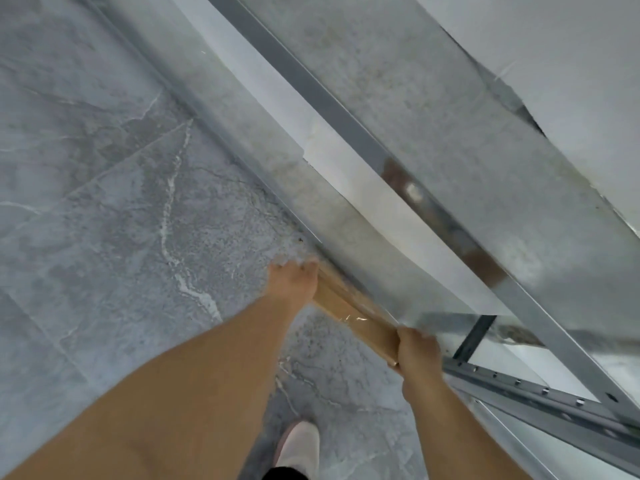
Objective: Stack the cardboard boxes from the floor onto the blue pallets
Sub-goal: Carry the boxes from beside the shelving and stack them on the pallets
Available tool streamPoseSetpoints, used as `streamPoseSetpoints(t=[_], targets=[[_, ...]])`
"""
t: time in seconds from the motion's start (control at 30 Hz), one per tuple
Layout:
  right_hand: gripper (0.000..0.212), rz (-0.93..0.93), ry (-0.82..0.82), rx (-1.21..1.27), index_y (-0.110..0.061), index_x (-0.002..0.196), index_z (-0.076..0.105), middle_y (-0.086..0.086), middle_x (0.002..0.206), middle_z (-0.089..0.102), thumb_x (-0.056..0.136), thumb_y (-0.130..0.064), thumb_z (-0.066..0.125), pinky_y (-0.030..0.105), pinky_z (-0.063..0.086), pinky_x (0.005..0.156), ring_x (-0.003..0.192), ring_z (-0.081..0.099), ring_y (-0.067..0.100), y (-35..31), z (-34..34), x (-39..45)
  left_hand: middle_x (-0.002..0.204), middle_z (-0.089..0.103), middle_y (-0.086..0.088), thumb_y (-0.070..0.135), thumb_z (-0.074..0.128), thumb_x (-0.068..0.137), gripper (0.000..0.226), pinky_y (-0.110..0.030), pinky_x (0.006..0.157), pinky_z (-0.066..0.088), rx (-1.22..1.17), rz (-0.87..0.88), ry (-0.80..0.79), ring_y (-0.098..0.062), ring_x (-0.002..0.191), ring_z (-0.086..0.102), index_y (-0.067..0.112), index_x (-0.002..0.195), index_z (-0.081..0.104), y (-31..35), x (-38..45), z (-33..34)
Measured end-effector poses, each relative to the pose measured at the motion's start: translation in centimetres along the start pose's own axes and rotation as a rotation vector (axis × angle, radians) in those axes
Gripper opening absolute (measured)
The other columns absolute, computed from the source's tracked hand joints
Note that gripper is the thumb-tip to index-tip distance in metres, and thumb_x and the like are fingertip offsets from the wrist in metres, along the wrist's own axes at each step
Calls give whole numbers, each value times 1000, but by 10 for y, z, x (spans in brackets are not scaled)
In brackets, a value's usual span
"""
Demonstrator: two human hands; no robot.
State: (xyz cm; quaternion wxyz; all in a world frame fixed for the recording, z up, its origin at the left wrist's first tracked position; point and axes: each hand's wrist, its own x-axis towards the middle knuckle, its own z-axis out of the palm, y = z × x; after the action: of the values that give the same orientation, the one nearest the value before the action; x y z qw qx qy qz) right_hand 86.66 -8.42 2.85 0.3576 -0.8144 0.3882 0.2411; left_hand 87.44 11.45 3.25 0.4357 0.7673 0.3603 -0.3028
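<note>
Head view, looking down. A cardboard box [356, 315] lies at centre, its far side hidden under the edge of a metal shelf [450, 140] that runs from 11 o'clock to 4 o'clock. The left hand [294, 280] holds the box's 10 o'clock end; the right hand [417, 351] holds its 4 o'clock end. A perforated shelf rail [540, 396] lies at 4 o'clock, just beside the right hand. A shoe [299, 445] stands on the tiled floor [104, 202] at 6 o'clock.
</note>
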Motion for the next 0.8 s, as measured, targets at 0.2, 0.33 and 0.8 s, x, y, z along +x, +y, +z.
streamPoseSetpoints(t=[0.2,0.33,0.8], targets=[[14,46,-75,9,-11,99,55,8,99,60,85,-11,55,42,49,81,92,58,30,32,-27,-86,122,57,-21,24,35,97,38,-33,92,39,41,-150,-2,-33,113,52,-2,115,58,-47,-96,-22],[23,61,-146,-33,-10,60,46,6,65,47,82,-4,52,29,34,55,60,44,20,40,-64,-156,116,62,-21,21,42,95,34,-35,84,44,-48,-180,-2,-36,110,56,-2,112,61,-66,-181,-45],[33,53,-29,348,-14,116,57,3,106,64,84,-8,60,34,48,84,95,59,20,114,-238,-385,113,59,-8,14,40,97,32,-27,79,36,48,220,-68,-22,95,51,13,125,55,-23,-437,-71]])
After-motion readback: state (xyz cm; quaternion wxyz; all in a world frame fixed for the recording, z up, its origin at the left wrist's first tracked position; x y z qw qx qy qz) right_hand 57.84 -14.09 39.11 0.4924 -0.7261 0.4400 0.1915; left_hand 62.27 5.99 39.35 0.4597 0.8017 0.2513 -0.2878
